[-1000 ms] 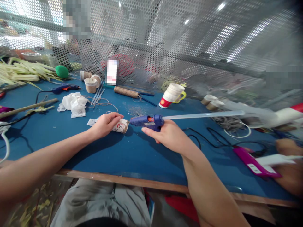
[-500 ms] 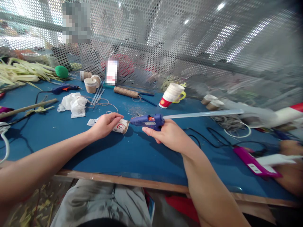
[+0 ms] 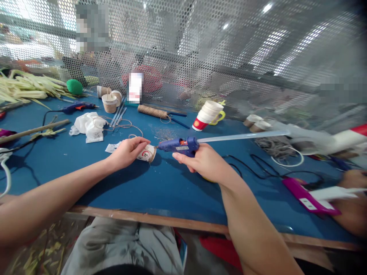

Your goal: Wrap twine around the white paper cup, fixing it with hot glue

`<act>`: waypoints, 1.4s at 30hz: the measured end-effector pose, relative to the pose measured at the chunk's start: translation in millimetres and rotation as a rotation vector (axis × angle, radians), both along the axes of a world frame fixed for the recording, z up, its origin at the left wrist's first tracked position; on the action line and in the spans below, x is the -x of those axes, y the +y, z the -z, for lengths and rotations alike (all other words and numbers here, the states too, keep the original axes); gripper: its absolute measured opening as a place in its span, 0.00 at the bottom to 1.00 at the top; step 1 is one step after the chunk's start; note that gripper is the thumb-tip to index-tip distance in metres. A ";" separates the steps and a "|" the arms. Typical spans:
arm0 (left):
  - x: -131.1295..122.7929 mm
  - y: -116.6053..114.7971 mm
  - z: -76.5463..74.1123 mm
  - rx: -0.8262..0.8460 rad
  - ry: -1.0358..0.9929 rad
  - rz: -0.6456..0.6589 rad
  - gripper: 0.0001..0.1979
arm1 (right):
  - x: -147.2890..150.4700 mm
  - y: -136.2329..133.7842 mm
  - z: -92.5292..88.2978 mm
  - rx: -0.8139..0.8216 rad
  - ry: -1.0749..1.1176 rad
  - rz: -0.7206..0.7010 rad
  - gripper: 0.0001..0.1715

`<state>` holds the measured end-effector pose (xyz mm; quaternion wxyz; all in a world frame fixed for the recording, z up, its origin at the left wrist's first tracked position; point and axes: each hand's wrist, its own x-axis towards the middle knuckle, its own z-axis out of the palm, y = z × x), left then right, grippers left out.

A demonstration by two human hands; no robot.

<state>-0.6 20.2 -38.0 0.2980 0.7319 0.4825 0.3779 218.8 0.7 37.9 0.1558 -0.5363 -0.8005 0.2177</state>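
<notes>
My left hand (image 3: 127,151) is closed round a small paper cup (image 3: 147,154) lying on its side on the blue table (image 3: 149,183). My right hand (image 3: 203,162) grips a blue hot glue gun (image 3: 179,145) with a long clear glue stick (image 3: 243,136) sticking out of its back. The gun's nozzle touches the cup's base end.
A stack of paper cups (image 3: 207,114) and a twine spool (image 3: 152,111) lie behind. White cloth (image 3: 89,125), another glue gun (image 3: 76,107), twine-wrapped cups (image 3: 110,101) and pale strips (image 3: 25,88) are at left. Black cables (image 3: 258,172) and a magenta tool (image 3: 308,198) are at right, by another person's hand (image 3: 354,179). Perforated metal screen (image 3: 200,49) behind.
The glue gun's rear and glue stick have tilted up slightly and the nozzle has stayed on the cup. My left hand has barely moved.
</notes>
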 end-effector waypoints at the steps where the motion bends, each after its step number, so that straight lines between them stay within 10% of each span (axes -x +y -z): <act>1: 0.0 -0.1 0.1 -0.004 0.004 -0.001 0.18 | -0.5 -0.8 -0.7 0.009 -0.004 -0.002 0.21; 42: -0.6 -0.7 -0.6 -0.016 0.023 -0.012 0.18 | 0.4 -8.6 -3.9 0.028 -0.039 0.007 0.24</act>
